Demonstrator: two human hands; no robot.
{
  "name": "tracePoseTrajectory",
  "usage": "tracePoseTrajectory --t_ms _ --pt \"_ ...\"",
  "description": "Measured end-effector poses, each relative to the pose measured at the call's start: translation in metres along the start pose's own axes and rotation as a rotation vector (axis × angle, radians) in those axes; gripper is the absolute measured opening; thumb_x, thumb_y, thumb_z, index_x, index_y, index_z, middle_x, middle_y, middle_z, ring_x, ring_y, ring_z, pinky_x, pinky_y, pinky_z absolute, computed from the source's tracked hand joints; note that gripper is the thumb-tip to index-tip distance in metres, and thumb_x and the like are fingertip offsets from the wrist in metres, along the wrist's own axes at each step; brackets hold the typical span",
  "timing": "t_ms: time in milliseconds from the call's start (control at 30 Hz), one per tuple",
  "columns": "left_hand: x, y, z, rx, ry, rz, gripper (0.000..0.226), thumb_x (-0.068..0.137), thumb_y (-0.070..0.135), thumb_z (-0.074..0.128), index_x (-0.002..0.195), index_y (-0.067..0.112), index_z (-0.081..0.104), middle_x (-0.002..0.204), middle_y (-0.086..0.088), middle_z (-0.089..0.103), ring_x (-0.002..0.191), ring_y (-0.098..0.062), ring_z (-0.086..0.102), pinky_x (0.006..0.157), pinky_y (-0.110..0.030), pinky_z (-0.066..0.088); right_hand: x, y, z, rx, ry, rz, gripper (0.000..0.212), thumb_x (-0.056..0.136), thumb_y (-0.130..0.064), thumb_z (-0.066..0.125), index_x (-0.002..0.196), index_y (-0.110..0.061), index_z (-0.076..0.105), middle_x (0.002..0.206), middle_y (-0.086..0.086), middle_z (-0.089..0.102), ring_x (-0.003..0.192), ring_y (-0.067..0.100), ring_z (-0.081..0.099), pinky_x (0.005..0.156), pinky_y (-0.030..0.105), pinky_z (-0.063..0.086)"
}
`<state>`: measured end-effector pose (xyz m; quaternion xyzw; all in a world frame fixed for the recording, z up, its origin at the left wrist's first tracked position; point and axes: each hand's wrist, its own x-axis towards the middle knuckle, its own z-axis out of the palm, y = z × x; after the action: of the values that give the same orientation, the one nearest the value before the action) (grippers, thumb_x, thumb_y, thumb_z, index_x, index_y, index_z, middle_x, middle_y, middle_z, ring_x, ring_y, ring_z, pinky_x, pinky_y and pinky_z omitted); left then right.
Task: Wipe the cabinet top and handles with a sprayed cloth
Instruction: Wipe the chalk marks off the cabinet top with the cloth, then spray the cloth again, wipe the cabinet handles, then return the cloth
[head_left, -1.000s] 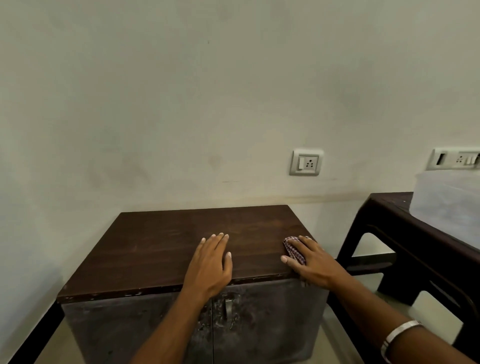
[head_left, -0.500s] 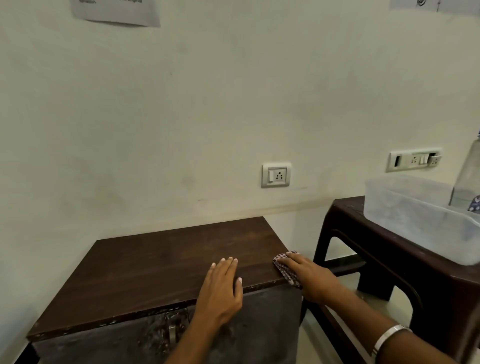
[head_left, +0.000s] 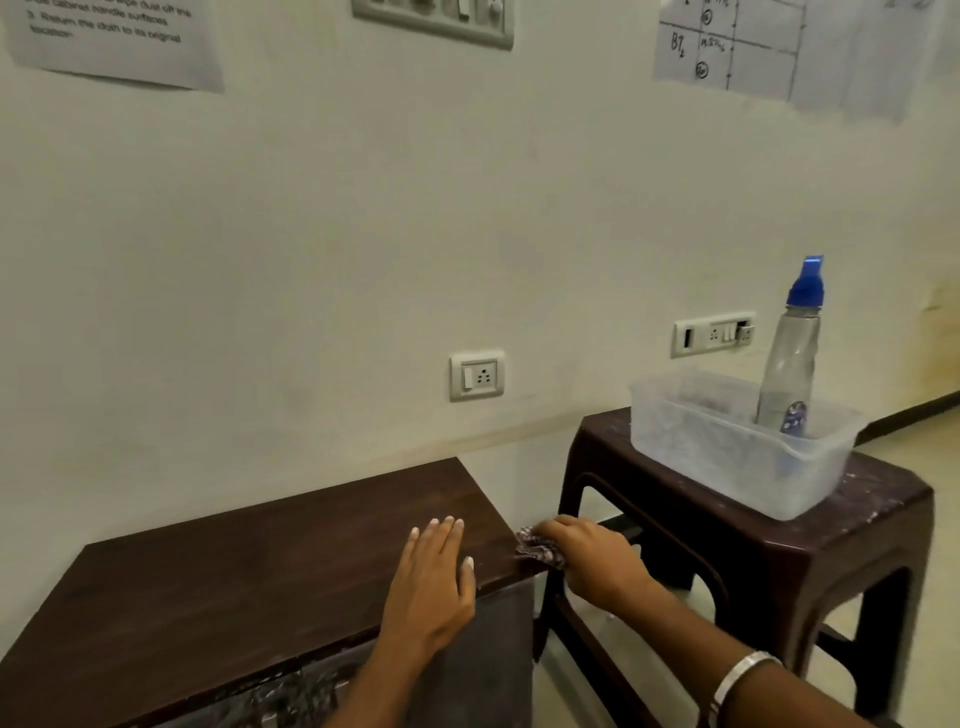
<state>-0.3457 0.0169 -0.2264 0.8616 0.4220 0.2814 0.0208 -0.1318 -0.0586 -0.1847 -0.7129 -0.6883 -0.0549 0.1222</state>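
Dark wood cabinet top (head_left: 234, 587) against the wall. Brown plastic stool (head_left: 810, 525) just beside it, carrying a clear tub (head_left: 691, 447) with a spray bottle (head_left: 789, 364) upright inside. Left hand (head_left: 431, 587) flat on the top, fingers straight and together. Right hand (head_left: 597, 561) curled over a bunched checked cloth (head_left: 540, 551), pressing it at the top's right front corner.

Cabinet (head_left: 234, 587) sits low against the wall (head_left: 363, 234), left of the stool (head_left: 810, 540). Left hand (head_left: 431, 587) lies flat on the cabinet top near its right front corner. Right hand (head_left: 592, 556) is just beside it at the right edge, cloth (head_left: 540, 551) under its fingers. On the stool stands a tub (head_left: 727, 457), bottle (head_left: 789, 364) upright inside it. Socket (head_left: 477, 375) is on the wall behind, above the cabinet.
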Motion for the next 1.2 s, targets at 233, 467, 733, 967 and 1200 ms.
tracePoseTrajectory --t_ms 233,467,733,967,1200 --pt "0.026 0.048 -0.001 -0.037 -0.004 0.061 0.073 0.085 0.048 0.012 0.146 0.015 0.035 0.152 -0.001 0.036 0.144 -0.014 0.023 0.119 -0.029 0.002 -0.026 0.024 -0.047 0.133 0.099 0.107 0.049 0.082 -0.016 0.059 0.126 -0.036 0.053 0.126 -0.009 0.059 0.112 0.02 0.059 0.082 0.038 0.054" --pt "0.041 0.108 -0.016 -0.034 0.005 0.159 0.071 0.087 0.045 0.013 0.148 0.015 0.031 0.153 -0.003 0.033 0.144 -0.017 0.023 0.116 -0.029 -0.002 -0.064 0.054 -0.09 0.449 0.227 0.229 0.054 0.073 -0.004 0.064 0.122 -0.026 0.06 0.113 -0.003 0.068 0.102 0.013 0.063 0.087 0.028 0.054" --pt "0.047 0.186 -0.027 -0.125 0.027 0.277 0.062 0.092 0.04 0.023 0.148 0.016 0.03 0.154 -0.002 0.031 0.144 -0.016 0.021 0.119 -0.03 0.001 -0.124 0.086 -0.134 0.642 0.347 0.329 0.048 0.07 -0.003 0.066 0.114 -0.023 0.063 0.103 -0.006 0.068 0.09 0.001 0.063 0.073 0.003 0.045" --pt "0.053 0.235 -0.025 -0.144 0.049 0.366 0.063 0.091 0.041 0.02 0.147 0.015 0.033 0.152 -0.001 0.034 0.144 -0.015 0.022 0.118 -0.029 0.001 -0.176 0.135 -0.153 0.708 0.504 0.544 0.047 0.069 0.001 0.065 0.112 -0.018 0.065 0.101 -0.001 0.069 0.083 0.005 0.064 0.063 0.012 0.052" --pt "0.061 0.256 -0.017 -0.177 0.042 0.403 0.065 0.09 0.042 0.019 0.148 0.015 0.031 0.154 -0.002 0.032 0.144 -0.014 0.021 0.116 -0.027 -0.003 -0.201 0.179 -0.169 0.797 0.639 0.721 0.044 0.077 0.003 0.061 0.117 -0.015 0.058 0.103 0.005 0.061 0.083 0.011 0.061 0.057 0.023 0.055"
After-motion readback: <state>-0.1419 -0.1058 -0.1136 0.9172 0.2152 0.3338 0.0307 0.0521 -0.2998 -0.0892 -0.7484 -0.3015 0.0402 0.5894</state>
